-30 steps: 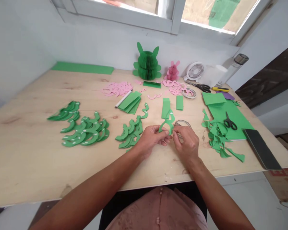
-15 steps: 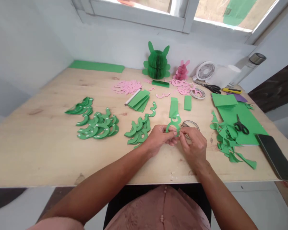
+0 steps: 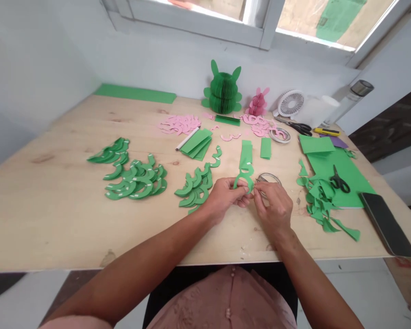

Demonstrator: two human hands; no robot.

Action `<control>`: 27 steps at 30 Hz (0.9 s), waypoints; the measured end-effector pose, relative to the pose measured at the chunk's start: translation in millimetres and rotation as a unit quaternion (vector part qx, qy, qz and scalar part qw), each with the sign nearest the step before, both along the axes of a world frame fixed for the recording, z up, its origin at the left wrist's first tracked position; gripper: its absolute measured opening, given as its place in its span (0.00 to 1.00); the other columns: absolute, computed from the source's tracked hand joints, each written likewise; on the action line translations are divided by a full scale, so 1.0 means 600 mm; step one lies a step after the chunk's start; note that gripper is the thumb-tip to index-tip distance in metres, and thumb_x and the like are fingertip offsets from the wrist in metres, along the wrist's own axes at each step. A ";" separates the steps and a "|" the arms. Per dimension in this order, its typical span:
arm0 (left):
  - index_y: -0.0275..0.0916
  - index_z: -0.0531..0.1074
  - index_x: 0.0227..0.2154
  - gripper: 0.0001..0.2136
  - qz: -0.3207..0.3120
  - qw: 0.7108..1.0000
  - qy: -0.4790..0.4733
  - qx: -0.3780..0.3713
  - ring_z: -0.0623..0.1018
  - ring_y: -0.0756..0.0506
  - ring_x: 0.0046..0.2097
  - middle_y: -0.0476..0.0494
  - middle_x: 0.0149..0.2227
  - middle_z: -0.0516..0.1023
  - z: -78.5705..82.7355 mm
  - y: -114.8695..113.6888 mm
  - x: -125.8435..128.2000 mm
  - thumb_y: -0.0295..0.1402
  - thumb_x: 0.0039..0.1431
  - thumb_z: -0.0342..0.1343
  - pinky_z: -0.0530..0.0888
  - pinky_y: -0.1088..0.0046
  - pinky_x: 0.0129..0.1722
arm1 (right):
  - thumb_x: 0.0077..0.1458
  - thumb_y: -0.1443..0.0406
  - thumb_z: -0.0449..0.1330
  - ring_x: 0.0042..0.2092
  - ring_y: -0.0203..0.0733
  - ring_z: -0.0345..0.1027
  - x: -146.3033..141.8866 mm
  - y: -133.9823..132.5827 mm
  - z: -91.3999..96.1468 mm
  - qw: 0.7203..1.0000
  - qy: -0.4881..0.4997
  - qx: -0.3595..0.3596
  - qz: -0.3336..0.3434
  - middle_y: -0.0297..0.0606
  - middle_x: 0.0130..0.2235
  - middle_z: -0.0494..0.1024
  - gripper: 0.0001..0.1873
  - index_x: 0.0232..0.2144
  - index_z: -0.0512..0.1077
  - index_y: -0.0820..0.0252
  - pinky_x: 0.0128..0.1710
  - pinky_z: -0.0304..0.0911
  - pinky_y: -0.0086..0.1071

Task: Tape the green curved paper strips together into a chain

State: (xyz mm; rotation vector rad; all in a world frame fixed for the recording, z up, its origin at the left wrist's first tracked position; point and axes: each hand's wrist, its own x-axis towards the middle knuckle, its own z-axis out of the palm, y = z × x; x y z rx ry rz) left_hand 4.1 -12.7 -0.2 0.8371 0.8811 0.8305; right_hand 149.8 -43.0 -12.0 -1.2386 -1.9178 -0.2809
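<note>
A curved green paper cutout (image 3: 249, 169) is pinched between the thumb and fingers of my left hand (image 3: 223, 197). My right hand (image 3: 276, 205) is closed at the cutout's right edge, thumb against fingertips; whatever sits between them is too small to make out. Just behind my right fingers lies a tape roll (image 3: 273, 175), partly covered by the hand. A pile of similar green curved cutouts (image 3: 194, 187) rests left of my left hand. Farther left is a larger pile of green cutouts (image 3: 137, 180), several with small white patches on them.
Green folded paper strips (image 3: 246, 153) lie beyond my hands. To the right are green scraps (image 3: 320, 196), black-handled scissors (image 3: 339, 180) on green sheets, and a phone (image 3: 387, 224). Along the back stand a green paper honeycomb figure (image 3: 222, 93), a pink one (image 3: 258, 104) and a fan (image 3: 291, 103).
The whole view has shifted slightly. Both hands stay together at the green cutout, with almost no visible change in their grip.
</note>
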 end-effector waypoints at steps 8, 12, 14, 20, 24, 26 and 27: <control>0.34 0.70 0.21 0.04 0.006 1.000 0.004 0.002 0.73 0.52 0.24 0.48 0.21 0.74 0.002 -0.002 0.001 0.28 0.46 0.60 0.70 0.77 0.26 | 0.52 0.73 0.56 0.37 0.44 0.72 -0.001 0.001 -0.001 1.000 -0.012 0.025 -0.008 0.41 0.33 0.78 0.08 0.33 0.71 0.57 0.37 0.66 0.38; 0.34 0.70 0.21 0.05 0.006 1.000 -0.001 0.003 0.73 0.52 0.24 0.49 0.20 0.73 0.000 -0.003 0.001 0.28 0.46 0.60 0.70 0.77 0.26 | 0.52 0.73 0.56 0.38 0.44 0.71 -0.001 0.001 -0.002 0.999 -0.029 0.037 -0.019 0.42 0.35 0.77 0.08 0.33 0.71 0.57 0.36 0.65 0.37; 0.34 0.70 0.21 0.05 0.007 1.000 -0.002 0.005 0.73 0.52 0.23 0.50 0.19 0.72 0.001 -0.003 0.001 0.28 0.46 0.60 0.70 0.78 0.26 | 0.52 0.73 0.56 0.38 0.44 0.71 -0.001 0.002 -0.003 0.998 -0.036 0.042 -0.023 0.42 0.35 0.77 0.07 0.32 0.71 0.57 0.36 0.64 0.37; 0.34 0.70 0.22 0.04 0.009 1.000 -0.002 0.010 0.73 0.52 0.24 0.50 0.20 0.72 0.000 -0.004 0.002 0.29 0.45 0.60 0.70 0.77 0.26 | 0.52 0.72 0.58 0.38 0.44 0.70 -0.003 0.001 -0.001 0.997 -0.048 0.051 -0.024 0.41 0.34 0.77 0.06 0.31 0.71 0.57 0.33 0.63 0.36; 0.34 0.70 0.21 0.05 0.009 1.000 -0.005 0.010 0.73 0.52 0.24 0.50 0.20 0.72 -0.003 -0.001 0.002 0.30 0.44 0.61 0.70 0.77 0.25 | 0.52 0.72 0.58 0.37 0.43 0.70 -0.004 0.001 -0.001 0.997 -0.047 0.047 -0.029 0.41 0.34 0.77 0.06 0.30 0.72 0.57 0.34 0.64 0.36; 0.34 0.71 0.21 0.05 0.010 1.000 -0.001 0.008 0.73 0.52 0.24 0.50 0.20 0.71 -0.004 -0.001 0.002 0.30 0.43 0.61 0.70 0.77 0.25 | 0.52 0.71 0.58 0.37 0.43 0.70 -0.004 0.001 -0.002 0.998 -0.045 0.045 -0.025 0.41 0.35 0.77 0.06 0.31 0.72 0.57 0.34 0.64 0.36; 0.34 0.71 0.21 0.05 0.011 1.000 0.000 0.008 0.73 0.52 0.24 0.50 0.20 0.71 -0.004 0.000 0.002 0.30 0.43 0.61 0.70 0.77 0.25 | 0.52 0.71 0.58 0.37 0.43 0.70 -0.004 0.001 -0.003 0.998 -0.043 0.044 -0.022 0.42 0.35 0.77 0.06 0.31 0.72 0.57 0.34 0.64 0.36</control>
